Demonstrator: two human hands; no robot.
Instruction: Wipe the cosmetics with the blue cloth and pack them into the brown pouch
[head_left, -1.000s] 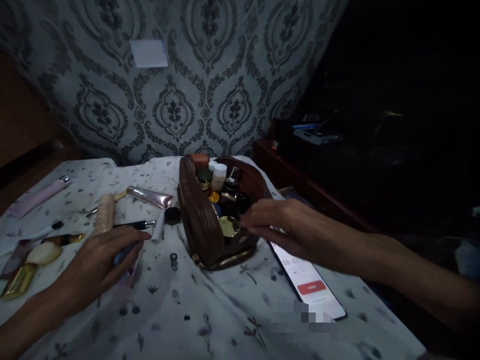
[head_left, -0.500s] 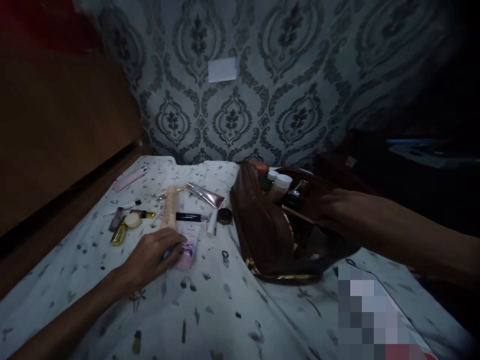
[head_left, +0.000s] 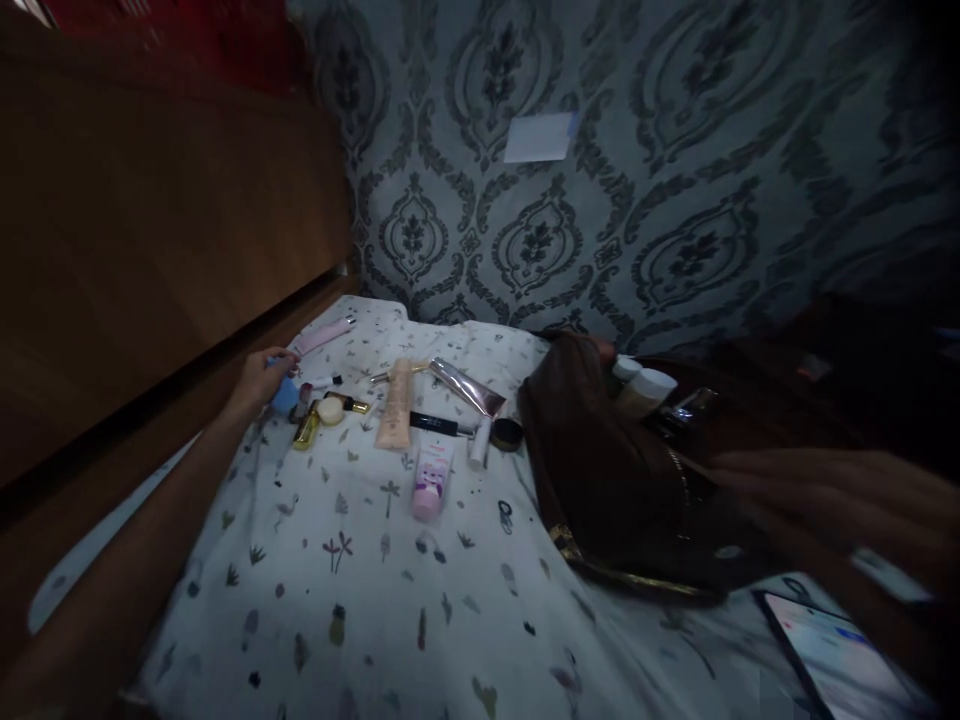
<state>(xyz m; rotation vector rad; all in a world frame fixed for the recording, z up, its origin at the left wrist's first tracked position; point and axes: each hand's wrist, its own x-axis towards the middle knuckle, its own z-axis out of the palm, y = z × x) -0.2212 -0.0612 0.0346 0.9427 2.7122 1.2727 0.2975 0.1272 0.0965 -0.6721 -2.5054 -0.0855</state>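
At the left edge of the bed, my left hand (head_left: 264, 378) has its fingers closed around a small light-blue rounded object (head_left: 285, 397), partly hidden by them. A pink tube (head_left: 324, 338) lies just beyond. Beside the hand are a gold-coloured bottle (head_left: 306, 430) and a round cream-coloured jar (head_left: 330, 411). My right hand (head_left: 832, 500), smeared by motion, is at the right side of an open brown bag (head_left: 600, 480); whether it touches the bag is unclear. Inside the bag, a white-capped bottle (head_left: 646, 392) shows.
Mid-bed lie a beige tube (head_left: 395, 405), a silvery-pink tube (head_left: 469, 387), a black tube (head_left: 435, 424), a pink-and-white tube (head_left: 432, 480), a white stick (head_left: 478, 444) and a black round pot (head_left: 506, 434). A phone (head_left: 840, 650) lies front right. A wooden panel (head_left: 165, 220) borders the left.
My left hand has moved left and away from the pink-and-white tube, carrying the blue object. My right hand has shifted at the bag's right side. The camera view has turned left.
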